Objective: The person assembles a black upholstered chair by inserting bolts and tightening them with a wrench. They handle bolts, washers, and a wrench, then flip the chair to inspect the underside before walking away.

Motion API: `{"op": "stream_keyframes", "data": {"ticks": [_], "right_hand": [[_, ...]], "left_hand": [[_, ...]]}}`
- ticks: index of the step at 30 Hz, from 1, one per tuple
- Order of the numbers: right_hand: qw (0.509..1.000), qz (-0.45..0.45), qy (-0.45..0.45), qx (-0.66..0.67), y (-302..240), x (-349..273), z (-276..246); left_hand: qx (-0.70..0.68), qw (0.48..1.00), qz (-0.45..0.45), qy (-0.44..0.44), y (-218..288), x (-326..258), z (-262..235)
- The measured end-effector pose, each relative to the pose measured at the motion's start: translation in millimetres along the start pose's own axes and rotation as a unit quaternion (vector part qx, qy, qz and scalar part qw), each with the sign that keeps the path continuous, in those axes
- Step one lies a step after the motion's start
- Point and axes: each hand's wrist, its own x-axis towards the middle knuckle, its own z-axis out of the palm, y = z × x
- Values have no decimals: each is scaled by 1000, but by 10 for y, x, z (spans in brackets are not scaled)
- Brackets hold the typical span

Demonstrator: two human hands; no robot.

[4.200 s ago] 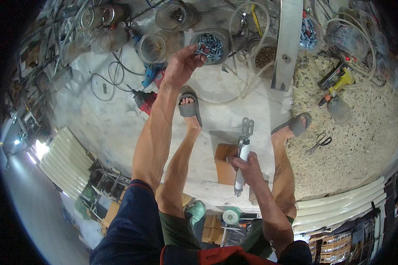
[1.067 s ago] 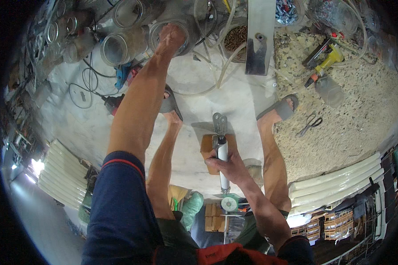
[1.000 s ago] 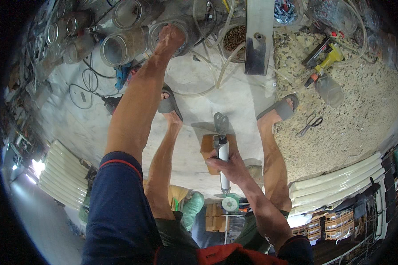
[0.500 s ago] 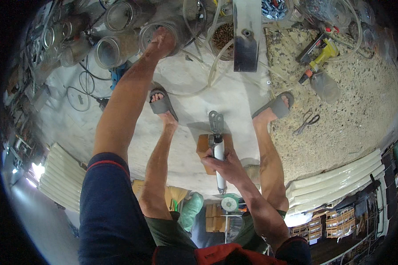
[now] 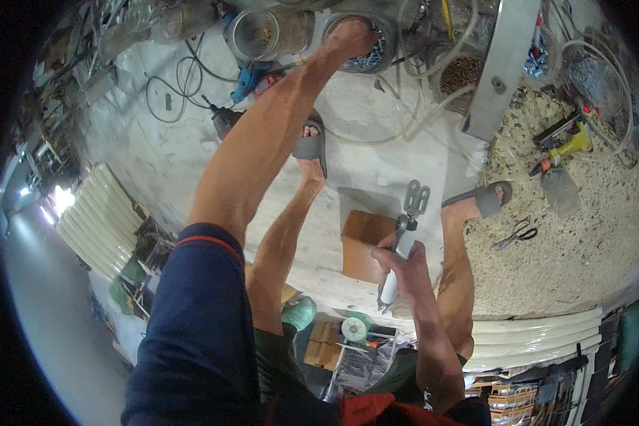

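Observation:
My left hand (image 5: 351,40) reaches into the mouth of a clear jar (image 5: 387,64) that holds silver screws or bolts. Its fingers are hidden inside the jar. My right hand (image 5: 406,268) is wrapped round a white cylinder with a slotted metal fork at its far end (image 5: 405,245), and holds it tilted above the floor. Beside that hand, to the left, stands a brown box (image 5: 368,245). Another clear jar (image 5: 257,34), with a few brass-coloured screws in it, lies left of my left hand.
A container of brown screws (image 5: 463,77) stands behind a metal bar (image 5: 503,71). Clear hoses (image 5: 383,138) cross the floor. On the right are a yellow-and-black tool (image 5: 569,145) and scissors (image 5: 518,234). A blue power tool (image 5: 248,79) and cables lie left. My sandalled feet flank the box.
The view has shifted, so most things sit further right. My left hand has gone from one jar's mouth to the jar with silver screws. The white cylinder is tilted more, still in my right hand.

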Motion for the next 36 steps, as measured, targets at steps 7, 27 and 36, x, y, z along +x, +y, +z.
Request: {"op": "stream_keyframes", "data": {"ticks": [7, 27, 36], "right_hand": [[999, -24, -23, -17, 111, 47, -35], [999, 7, -39, 1, -48, 6, 4], [999, 14, -30, 33, -5, 11, -65]], "left_hand": [[77, 996, -7, 45, -78, 101, 126], [167, 973, 162, 6, -510, 467, 936], [106, 989, 73, -71, -208, 96, 249]]}}
